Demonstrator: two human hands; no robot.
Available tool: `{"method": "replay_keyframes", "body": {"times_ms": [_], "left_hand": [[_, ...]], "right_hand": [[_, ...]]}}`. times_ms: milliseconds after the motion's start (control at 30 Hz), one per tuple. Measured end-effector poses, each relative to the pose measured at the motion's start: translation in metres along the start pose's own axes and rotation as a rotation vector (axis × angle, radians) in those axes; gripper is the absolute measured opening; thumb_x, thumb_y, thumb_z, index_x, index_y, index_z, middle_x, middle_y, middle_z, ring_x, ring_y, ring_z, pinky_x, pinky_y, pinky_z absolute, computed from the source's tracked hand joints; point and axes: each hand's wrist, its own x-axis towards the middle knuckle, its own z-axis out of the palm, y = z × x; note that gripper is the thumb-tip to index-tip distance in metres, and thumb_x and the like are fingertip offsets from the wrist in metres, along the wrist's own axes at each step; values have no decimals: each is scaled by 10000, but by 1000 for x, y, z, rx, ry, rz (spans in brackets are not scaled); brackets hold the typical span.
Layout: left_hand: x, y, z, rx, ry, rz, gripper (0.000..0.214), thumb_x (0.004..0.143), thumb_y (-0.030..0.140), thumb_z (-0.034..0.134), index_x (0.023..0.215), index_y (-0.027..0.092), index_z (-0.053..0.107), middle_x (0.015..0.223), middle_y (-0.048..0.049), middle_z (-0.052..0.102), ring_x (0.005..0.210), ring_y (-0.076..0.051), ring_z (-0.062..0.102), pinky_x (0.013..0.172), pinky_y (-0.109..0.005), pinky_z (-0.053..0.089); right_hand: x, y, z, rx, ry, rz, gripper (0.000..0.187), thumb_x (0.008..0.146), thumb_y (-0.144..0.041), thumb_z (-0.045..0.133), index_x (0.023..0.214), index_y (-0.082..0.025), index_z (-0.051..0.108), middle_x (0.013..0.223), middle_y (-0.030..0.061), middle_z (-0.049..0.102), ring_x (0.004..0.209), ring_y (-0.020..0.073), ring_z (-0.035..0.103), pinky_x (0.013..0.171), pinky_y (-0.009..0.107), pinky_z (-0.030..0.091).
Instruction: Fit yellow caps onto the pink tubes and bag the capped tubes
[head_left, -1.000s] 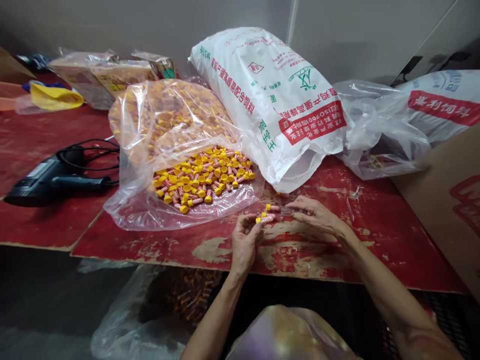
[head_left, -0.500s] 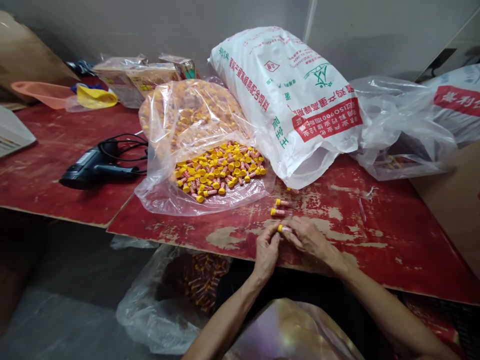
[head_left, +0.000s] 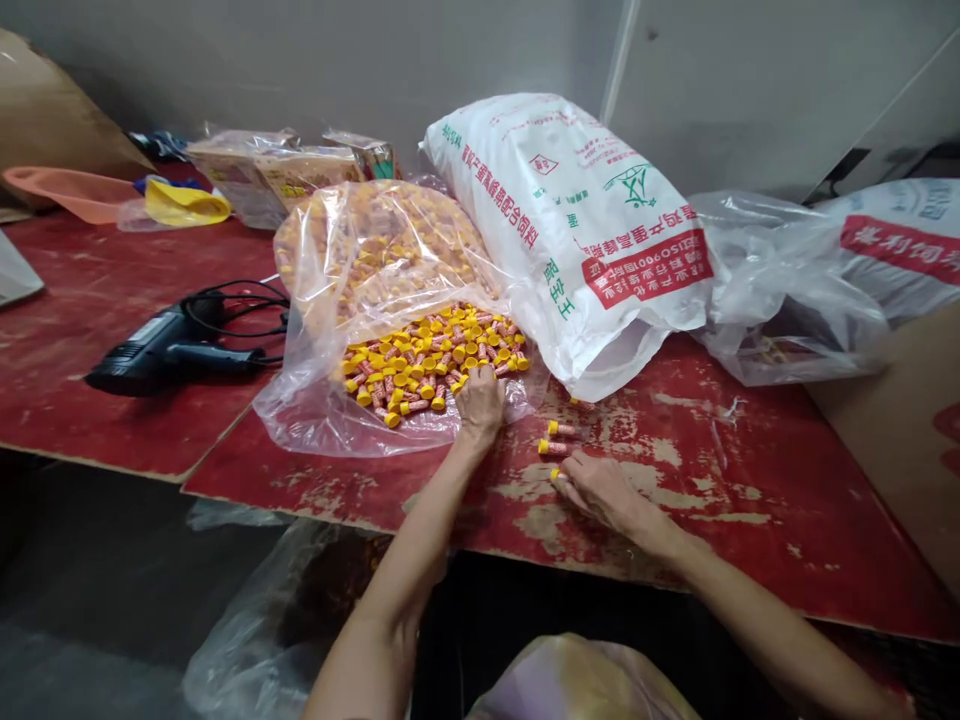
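Note:
My left hand [head_left: 482,402] reaches to the front right edge of a heap of small yellow-capped tubes [head_left: 405,372] filled with pink bits. Its fingers are curled down among them, and what is in their grip is hidden. The heap lies in the mouth of a large clear plastic bag [head_left: 300,405]. Over the worn red table, my right hand [head_left: 606,488] pinches one yellow-capped tube [head_left: 556,475], its cap pointing left. Just beyond those fingers, two similar tubes [head_left: 553,447] lie side by side on the table.
A white printed sack [head_left: 555,200] leans behind the tubes. To the left lies a dark heat gun [head_left: 169,345] with its cord. A cardboard box [head_left: 892,390] stands at the right, and clear plastic [head_left: 247,620] hangs below the table's front edge.
My left hand has left the tube near my right hand and moved left and away from me to the heap. My right hand keeps its tube. The view has shifted slightly.

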Motion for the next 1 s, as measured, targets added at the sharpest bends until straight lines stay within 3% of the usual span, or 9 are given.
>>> {"method": "replay_keyframes", "body": {"times_ms": [133,233,367,433,533,667,867,933,1000], "left_hand": [[23,0,19,112,-53,60,257,888,131,365,966,129,610,971,-162,619,899,-282,621,650,-326,450],[21,-6,20,22,18,38,243,889,145,382,964,122,612,961,-157,628,859,-263,626,668,-328,453],[-11,-16,8,-462,194,-27,178,837,277,556,948,149,610,869,-79,647,769,-189,615,714,-293,466],[-34,-17,3,-763,157,-120,196,812,338,594,910,169,610,788,-28,639,675,-144,600,659,-258,471],[-67,-14,1,-1171,-4,-301,276,766,411,638,893,169,599,696,12,616,583,-115,587,580,-236,484],[-93,-10,6,-1437,-51,-424,350,706,404,702,929,160,585,787,4,618,596,-105,607,583,-245,536],[-110,-1,8,-1473,-53,-420,350,731,387,691,984,180,565,789,9,616,588,-103,620,549,-223,537],[-117,4,8,-1463,-116,-409,349,740,399,682,986,184,560,775,9,628,593,-113,628,563,-239,545],[-122,8,9,-1435,-162,-396,357,746,413,673,995,184,555,753,5,643,589,-119,632,579,-251,549]], "right_hand": [[8,-3,11,11,178,12,224,951,-245,391,1014,-149,584,973,95,613,834,180,590,665,260,391],[12,1,0,73,145,19,228,947,-268,415,976,-149,607,947,87,636,810,163,597,651,243,379],[9,19,-27,90,-127,106,260,915,-277,454,745,-162,615,734,56,655,639,140,590,556,245,299],[7,22,-36,-4,-268,138,260,879,-265,487,672,-150,595,657,77,642,595,163,588,533,267,262],[4,17,-40,-97,-307,144,165,852,-191,500,737,-132,602,667,101,641,615,189,598,543,286,264],[2,9,-26,-59,-149,68,163,905,-210,460,831,-149,592,742,70,628,646,168,575,574,288,310],[11,13,15,-81,344,-54,334,954,-276,403,1230,-122,510,1028,122,598,867,211,521,746,338,376],[22,26,16,-77,466,-7,341,946,-283,411,1221,-119,528,1064,138,593,902,226,504,789,368,372],[42,50,8,-37,518,160,315,952,-265,376,1141,-116,580,1065,144,593,946,237,494,828,380,368]]}}
